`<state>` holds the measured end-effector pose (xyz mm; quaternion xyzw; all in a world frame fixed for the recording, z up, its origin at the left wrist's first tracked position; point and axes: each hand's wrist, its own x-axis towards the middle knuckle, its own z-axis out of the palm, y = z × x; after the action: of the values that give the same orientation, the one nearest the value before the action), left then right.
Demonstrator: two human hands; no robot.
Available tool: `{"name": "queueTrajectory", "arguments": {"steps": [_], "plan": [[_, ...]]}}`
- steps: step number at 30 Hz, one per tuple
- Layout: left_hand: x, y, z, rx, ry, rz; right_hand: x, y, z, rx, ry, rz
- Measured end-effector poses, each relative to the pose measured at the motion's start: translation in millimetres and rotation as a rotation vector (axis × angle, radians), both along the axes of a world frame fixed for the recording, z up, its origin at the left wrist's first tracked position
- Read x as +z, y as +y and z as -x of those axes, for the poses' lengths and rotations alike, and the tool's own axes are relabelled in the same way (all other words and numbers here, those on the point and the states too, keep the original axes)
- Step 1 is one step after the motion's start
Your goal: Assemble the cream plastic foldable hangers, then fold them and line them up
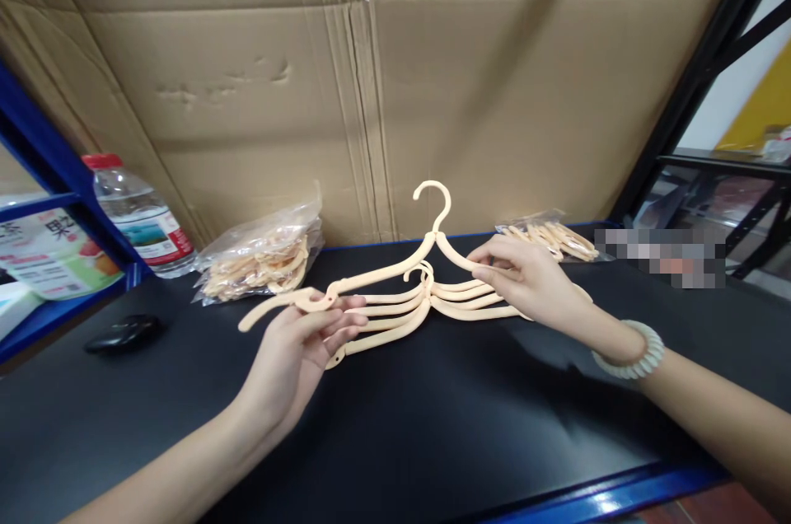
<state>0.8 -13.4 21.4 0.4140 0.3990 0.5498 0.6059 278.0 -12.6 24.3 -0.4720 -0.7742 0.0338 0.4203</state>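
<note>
A cream folding clothes hanger (pixel 386 270) is held up over the black table, its hook pointing upward. My left hand (pixel 301 347) grips its left arm at the hinge, where the end piece angles out to the left. The fingers of my right hand (pixel 532 281) pinch the hanger's right arm; the rest of that arm is hidden behind the hand. Below and behind it, several matching hangers (pixel 395 332) lie side by side on the table, their hooks gathered in the middle. My hands partly cover their ends.
Clear bags of hanger parts lie at the back left (pixel 259 264) and back right (pixel 549 237). A water bottle (pixel 145 219) with a red cap and a black mouse (pixel 125 334) are on the left. Cardboard (pixel 247 79) stands behind the black table (pixel 395 442).
</note>
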Motion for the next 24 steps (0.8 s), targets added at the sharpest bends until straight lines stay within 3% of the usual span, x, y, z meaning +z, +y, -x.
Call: {"name": "queueTrajectory", "arguments": {"steps": [3,5,8,10,13,17,21,24], "plan": [[-5.0,-16,-2,-0.273,0.314,-0.206,2.2,0,-2,0.024,-0.018,0.034],[-9.1,-30,-4,-0.423,0.581,-0.517,3.9,-1,-3,0.077,-0.062,0.101],[-13.4,-47,-5,-0.576,0.805,-1.037,3.6,-2,-2,0.143,-0.137,0.23],[-13.7,-51,-5,-0.607,0.889,-1.212,0.8,-4,0,0.153,-0.193,0.287],[-12.1,-51,-5,-0.515,1.065,-1.164,-4.1,-7,2,0.16,-0.283,0.35],[-15.4,-46,-2,-0.497,1.322,-1.015,-5.2,-11,4,0.157,-0.397,0.357],[-26.9,-41,3,-0.422,1.434,-0.978,-4.8,-14,5,0.106,-0.515,0.311],[-34.5,-32,4,-0.318,1.493,-0.936,-13.8,-17,10,0.014,-0.532,0.269]]}}
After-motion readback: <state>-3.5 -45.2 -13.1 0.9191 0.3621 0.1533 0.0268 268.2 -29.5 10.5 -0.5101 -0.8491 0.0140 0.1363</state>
